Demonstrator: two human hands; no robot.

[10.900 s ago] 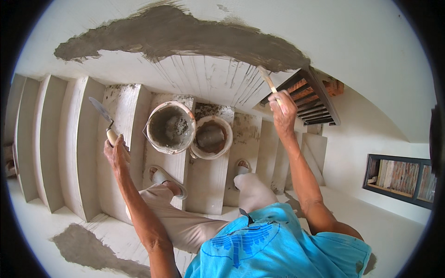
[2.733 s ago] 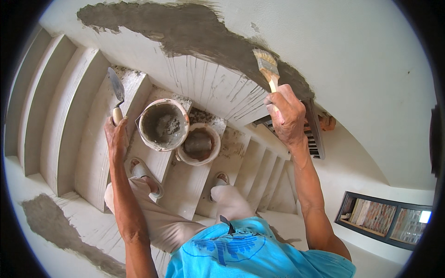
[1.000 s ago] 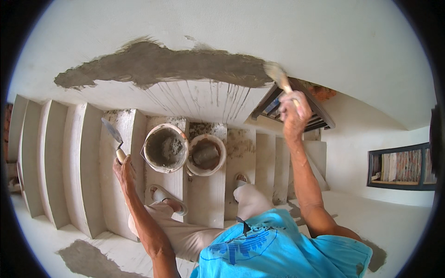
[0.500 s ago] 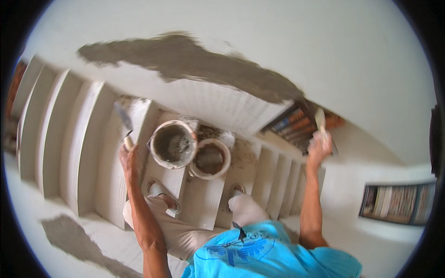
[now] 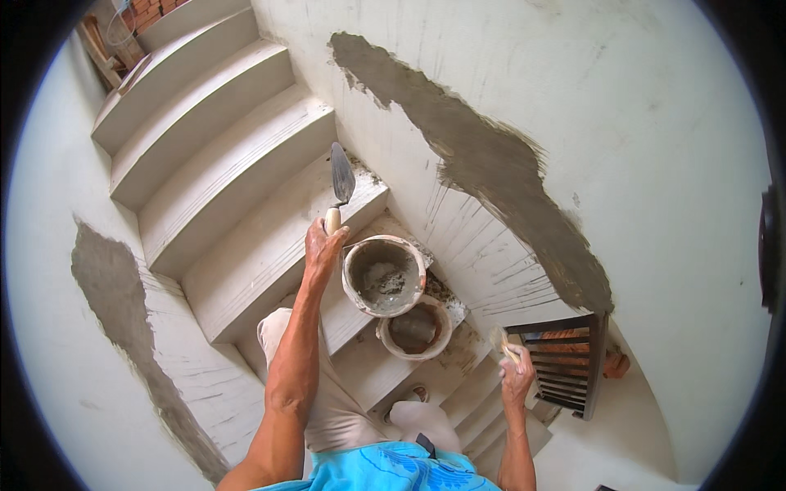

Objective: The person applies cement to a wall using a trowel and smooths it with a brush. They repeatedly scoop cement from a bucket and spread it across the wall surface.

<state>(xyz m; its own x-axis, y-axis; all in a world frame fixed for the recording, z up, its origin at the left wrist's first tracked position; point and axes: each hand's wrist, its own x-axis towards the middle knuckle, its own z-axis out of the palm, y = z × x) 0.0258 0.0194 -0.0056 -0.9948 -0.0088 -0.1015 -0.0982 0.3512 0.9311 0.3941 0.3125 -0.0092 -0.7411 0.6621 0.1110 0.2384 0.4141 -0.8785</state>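
My left hand [image 5: 324, 241] is closed round the wooden handle of a pointed trowel [image 5: 342, 173], its grey blade directed up the stairs. In my right hand [image 5: 516, 376] is a brush [image 5: 499, 339] with a pale handle, held near the railing at the lower right. Between the hands a bucket [image 5: 383, 313] with grey mortar [image 5: 388, 282] in it stands on a step. Beside it, one step lower, is a second bucket [image 5: 448, 329] whose contents look brownish and wet. Along the right wall runs a long dark patch of fresh mortar [image 5: 483, 155].
Curved concrete stairs [image 5: 237, 176] climb to the upper left, and narrower steps go down at the lower right. A dark railing [image 5: 591, 360] stands by the right wall's end. Another mortar patch [image 5: 110, 282] marks the left wall. Bricks [image 5: 147, 15] show at the top left.
The view has turned, so the stairs now slant toward the upper left. My right hand with the brush has come down from beside the wall patch's lower end. The left still holds the trowel.
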